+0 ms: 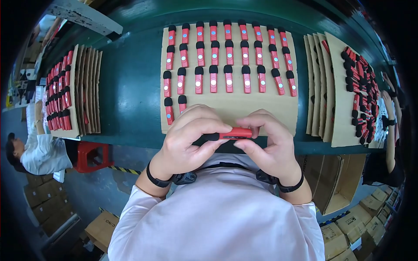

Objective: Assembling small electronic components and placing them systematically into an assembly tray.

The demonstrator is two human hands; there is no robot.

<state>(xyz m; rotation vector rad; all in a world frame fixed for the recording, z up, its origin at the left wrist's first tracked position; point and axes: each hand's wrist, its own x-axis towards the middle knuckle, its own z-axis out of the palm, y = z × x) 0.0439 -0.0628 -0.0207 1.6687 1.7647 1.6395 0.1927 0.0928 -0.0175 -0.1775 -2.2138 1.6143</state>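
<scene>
The small red microphone (237, 133) is held level above the near edge of the cardboard sheet (244, 101), its black cap toward the left and a dark panel visible on its side. The left hand (189, 135) pinches it between thumb and fingers, near the cap. The right hand (274, 141) curls narrowly around the opposite end, with the thumb just below the body; whether it grips firmly cannot be told.

Status of the sheet, counted from its far edge: three rows of microphones (213, 81) are set, nine per row, caps toward the far edge, a pale round spot on most. In the fourth row, two microphones show beside the left edge. The hands cover part of this row, so its full count cannot be confirmed; it is judged incomplete. The held unit is not yet on the sheet.

The sheet lies at the near edge of the green table (130, 87). Toward the table's left end stands a stack of cardboard sheets (89, 93) bearing red microphones (58, 98). Toward the right end, another stack (320, 87) carries a crowded, irregular batch (363, 98).
</scene>
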